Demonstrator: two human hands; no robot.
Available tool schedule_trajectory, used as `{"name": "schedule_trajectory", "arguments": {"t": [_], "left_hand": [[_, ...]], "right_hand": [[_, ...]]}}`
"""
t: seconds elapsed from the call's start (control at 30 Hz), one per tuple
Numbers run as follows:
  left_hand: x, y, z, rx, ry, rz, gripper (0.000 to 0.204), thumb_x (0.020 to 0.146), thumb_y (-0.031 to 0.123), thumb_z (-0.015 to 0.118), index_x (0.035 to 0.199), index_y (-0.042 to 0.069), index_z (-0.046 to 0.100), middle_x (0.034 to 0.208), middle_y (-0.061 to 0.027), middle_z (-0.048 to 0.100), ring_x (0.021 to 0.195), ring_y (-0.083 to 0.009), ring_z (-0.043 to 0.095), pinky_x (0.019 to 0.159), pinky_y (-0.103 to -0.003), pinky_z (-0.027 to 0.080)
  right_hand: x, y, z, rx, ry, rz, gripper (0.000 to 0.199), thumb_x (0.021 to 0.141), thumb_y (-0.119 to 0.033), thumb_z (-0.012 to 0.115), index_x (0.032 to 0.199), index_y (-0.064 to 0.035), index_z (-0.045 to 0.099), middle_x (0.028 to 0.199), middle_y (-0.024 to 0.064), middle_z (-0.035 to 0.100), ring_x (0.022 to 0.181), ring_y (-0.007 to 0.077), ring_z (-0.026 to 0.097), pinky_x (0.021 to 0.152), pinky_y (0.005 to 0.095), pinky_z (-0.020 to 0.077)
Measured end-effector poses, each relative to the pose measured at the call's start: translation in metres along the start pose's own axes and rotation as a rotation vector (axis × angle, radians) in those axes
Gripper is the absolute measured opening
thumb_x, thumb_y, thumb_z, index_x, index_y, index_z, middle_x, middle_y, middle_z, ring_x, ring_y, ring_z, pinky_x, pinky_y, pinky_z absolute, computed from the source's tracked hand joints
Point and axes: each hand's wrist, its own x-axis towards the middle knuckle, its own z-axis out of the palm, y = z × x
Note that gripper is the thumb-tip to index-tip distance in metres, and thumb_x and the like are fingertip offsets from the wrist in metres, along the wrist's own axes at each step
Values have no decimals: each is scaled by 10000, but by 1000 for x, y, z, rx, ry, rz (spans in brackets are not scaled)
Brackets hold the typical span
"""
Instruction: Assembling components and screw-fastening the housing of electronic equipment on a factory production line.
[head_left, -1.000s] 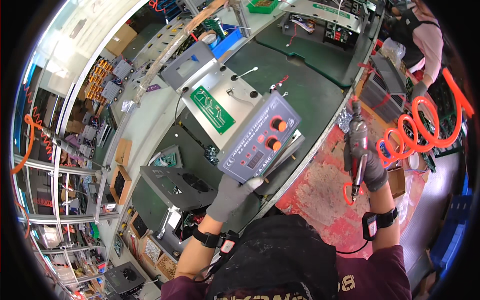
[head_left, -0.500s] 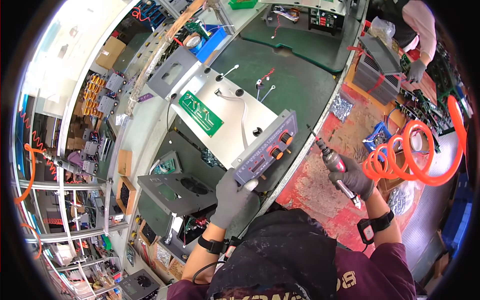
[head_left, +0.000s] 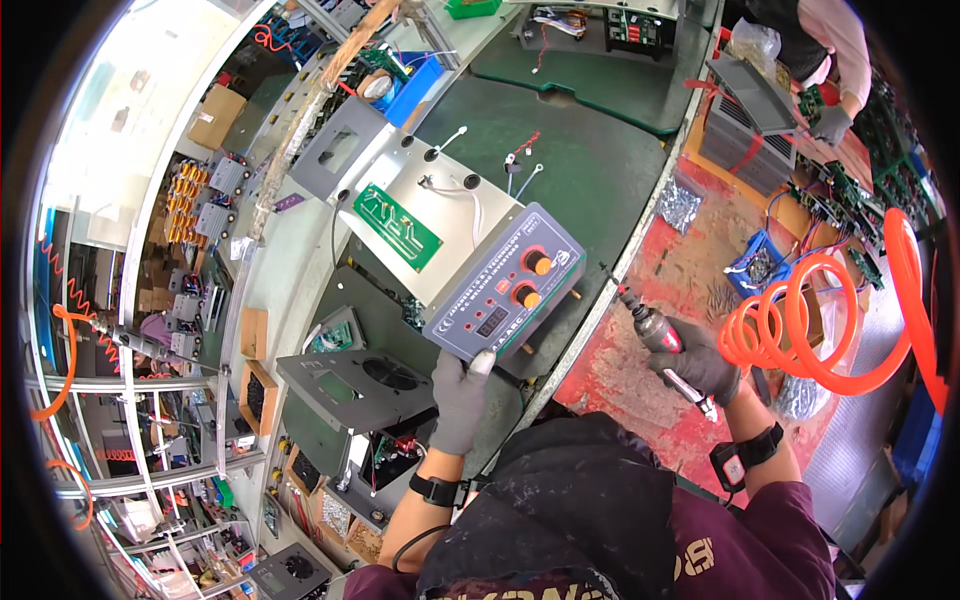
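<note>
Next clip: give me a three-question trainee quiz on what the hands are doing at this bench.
1. True or false: the left hand grips the lower edge of the grey control panel.
2. What does the right hand hold?
A. a green circuit board
B. a powered screwdriver
C. a blue bin
3. Fill in: the coiled air hose beside the right hand is ____ in colour.

Key:
1. True.
2. B, the powered screwdriver, its tip pointing toward the panel but not touching it.
3. Orange.
</note>
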Motion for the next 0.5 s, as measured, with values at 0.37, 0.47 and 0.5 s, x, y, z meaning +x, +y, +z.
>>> {"name": "schedule_trajectory", "arguments": {"t": [0.37, 0.47, 0.5], "left_hand": [[10, 5, 19, -126, 165, -14, 330, 860, 129, 586, 1149, -18, 521, 1043, -104, 596, 948, -173, 554, 859, -321, 438], [10, 6, 19, -147, 175, -39, 335, 856, 121, 591, 1153, -20, 521, 1040, -100, 597, 944, -171, 553, 855, -317, 439], [10, 5, 19, -163, 174, -59, 340, 855, 121, 592, 1157, -19, 521, 1041, -95, 597, 944, -169, 553, 854, -313, 439]], "right_hand": [[13, 3, 5, -110, 9, -80, 636, 685, -445, 792, 1088, -45, 505, 802, 30, 497, 734, 136, 500, 641, 308, 439], [22, 12, 4, -202, 73, -193, 614, 678, -379, 807, 1092, -45, 499, 796, 29, 498, 699, 137, 500, 610, 313, 435], [21, 9, 4, -202, 74, -194, 614, 678, -379, 807, 1092, -45, 499, 796, 29, 498, 699, 137, 500, 610, 313, 435]]}}
